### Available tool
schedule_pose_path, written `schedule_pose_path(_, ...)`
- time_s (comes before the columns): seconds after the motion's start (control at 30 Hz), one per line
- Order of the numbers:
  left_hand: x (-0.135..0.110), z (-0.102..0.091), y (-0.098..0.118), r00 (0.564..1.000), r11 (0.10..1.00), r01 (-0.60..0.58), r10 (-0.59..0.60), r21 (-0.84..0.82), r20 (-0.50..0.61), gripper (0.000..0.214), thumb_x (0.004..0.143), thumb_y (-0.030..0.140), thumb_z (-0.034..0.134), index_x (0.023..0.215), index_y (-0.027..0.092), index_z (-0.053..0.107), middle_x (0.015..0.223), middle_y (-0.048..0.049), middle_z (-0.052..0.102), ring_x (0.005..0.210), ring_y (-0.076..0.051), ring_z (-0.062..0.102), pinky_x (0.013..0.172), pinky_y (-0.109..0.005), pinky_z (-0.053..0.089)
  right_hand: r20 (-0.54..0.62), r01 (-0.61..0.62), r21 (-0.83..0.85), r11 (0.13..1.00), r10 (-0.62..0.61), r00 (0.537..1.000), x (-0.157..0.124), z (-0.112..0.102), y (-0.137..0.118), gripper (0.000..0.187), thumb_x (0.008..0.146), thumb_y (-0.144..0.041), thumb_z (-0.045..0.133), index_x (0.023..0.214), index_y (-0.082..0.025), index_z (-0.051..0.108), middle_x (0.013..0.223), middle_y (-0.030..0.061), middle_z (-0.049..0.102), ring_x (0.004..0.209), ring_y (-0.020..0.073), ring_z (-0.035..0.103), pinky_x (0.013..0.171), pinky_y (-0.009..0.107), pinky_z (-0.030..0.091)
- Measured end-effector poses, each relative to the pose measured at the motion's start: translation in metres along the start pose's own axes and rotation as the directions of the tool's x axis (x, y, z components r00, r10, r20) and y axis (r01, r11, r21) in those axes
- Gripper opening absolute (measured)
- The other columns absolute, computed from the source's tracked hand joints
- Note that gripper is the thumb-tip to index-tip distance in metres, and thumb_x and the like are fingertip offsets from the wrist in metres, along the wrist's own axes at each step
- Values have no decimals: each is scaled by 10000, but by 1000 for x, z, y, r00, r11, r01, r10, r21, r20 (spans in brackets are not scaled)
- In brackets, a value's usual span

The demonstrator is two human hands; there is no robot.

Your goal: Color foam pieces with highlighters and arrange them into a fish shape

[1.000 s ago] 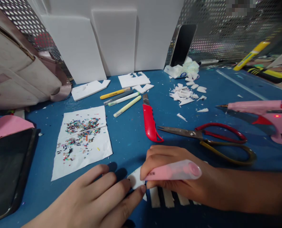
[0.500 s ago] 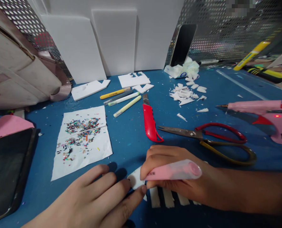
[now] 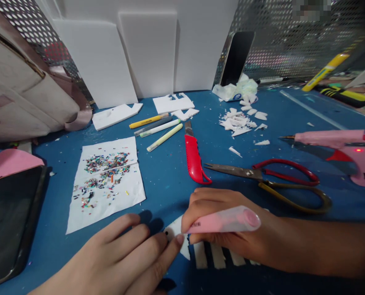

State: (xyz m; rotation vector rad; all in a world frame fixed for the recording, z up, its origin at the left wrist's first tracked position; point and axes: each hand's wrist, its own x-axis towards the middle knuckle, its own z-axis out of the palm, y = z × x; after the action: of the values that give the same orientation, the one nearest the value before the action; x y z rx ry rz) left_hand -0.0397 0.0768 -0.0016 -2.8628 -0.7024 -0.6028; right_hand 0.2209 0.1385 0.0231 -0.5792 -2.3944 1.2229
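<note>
My right hand [image 3: 228,223] is closed around a pink marker [image 3: 224,220] with a translucent barrel end. The marker's tip is hidden by my fingers, over a white foam cut-out [image 3: 178,229] on the blue table [image 3: 167,172]. This cut-out has a small black dot near its left end; several pale strips stick out below my right hand. My left hand [image 3: 133,254] lies with its fingers stretched out, its fingertips at the cut-out's left and lower edge. Close above my right hand are scissors [image 3: 256,174] with red and yellow handles and a red utility knife [image 3: 193,157].
White paper [image 3: 74,217] with colourful glitter bits lies left, beside a phone [image 3: 13,221]. Several markers [image 3: 164,137] and foam scraps [image 3: 236,121] lie farther back. At the right is a pink glue gun [image 3: 330,138] with a red light lit. White boards [image 3: 148,53] stand behind.
My left fingers have drawn slightly back to the left, showing more of the cut-out and its black dot. The right hand and marker are almost still.
</note>
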Motion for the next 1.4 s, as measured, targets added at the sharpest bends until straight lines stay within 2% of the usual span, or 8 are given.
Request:
schedule_pose_path(0.27,1,0,0,1000,1000,16,-16,-4,-5,392,1122,280,333,1275,151,670,1038,0,711,871,-181,582,940,-371,384,-13,0,-12,1000,0,1000,0,0,0,420,1112,-410,390,959,-140,674,835,32,617,745,130,538,685,255,454)
schedule_pose_path(0.43,0,0,-1,997,995,76,-76,-65,9,382,1116,297,375,1312,108,643,999,-23,703,837,-177,565,911,-371,402,6,-31,0,1000,31,1000,0,0,-1,401,1105,-402,420,980,-135,692,849,39,614,787,138,564,704,254,460)
schedule_pose_path(0.53,1,-1,-1,993,992,115,-117,-56,-28,329,1105,255,419,1303,114,640,1019,-30,698,865,-175,564,922,-370,408,-1,-32,1,999,32,999,-1,0,-1,377,1103,-389,433,963,-144,683,853,34,611,782,135,559,705,248,457)
schedule_pose_path(0.73,3,-4,0,988,993,118,-116,5,-101,170,1028,118,532,1094,149,686,1024,-9,705,858,-165,607,923,-354,439,0,-17,4,1000,17,1000,-2,0,0,354,1100,-350,454,922,-131,668,837,25,599,763,122,539,704,239,441)
schedule_pose_path(0.83,-1,-5,0,990,995,100,-98,17,-97,139,1009,136,551,961,178,675,987,4,716,829,-155,645,912,-348,480,1,-34,-3,999,34,999,-1,0,0,357,1103,-365,441,938,-144,668,850,30,613,771,130,552,703,249,449)
schedule_pose_path(0.93,-4,-3,1,985,992,128,-125,18,-115,132,992,132,567,911,184,657,944,-10,714,813,-162,654,892,-361,505,5,-28,-20,999,29,1000,-1,-1,0,372,1106,-377,427,933,-149,665,855,36,624,778,136,561,703,255,453)
schedule_pose_path(1.2,4,-3,-3,973,957,200,-218,-208,-68,216,1000,51,487,911,159,650,917,-32,694,783,-161,545,760,-333,435,-12,-2,-19,1000,2,1000,-1,0,1,438,1110,-416,393,943,-122,672,866,55,648,786,135,564,700,260,467)
schedule_pose_path(1.4,-7,-3,-9,978,951,194,-205,-242,-23,247,1043,111,472,1091,185,703,1017,-16,713,812,-156,575,770,-315,431,-15,0,-19,1000,0,1000,-2,1,1,413,1105,-417,412,945,-138,671,876,55,659,791,139,569,704,264,475)
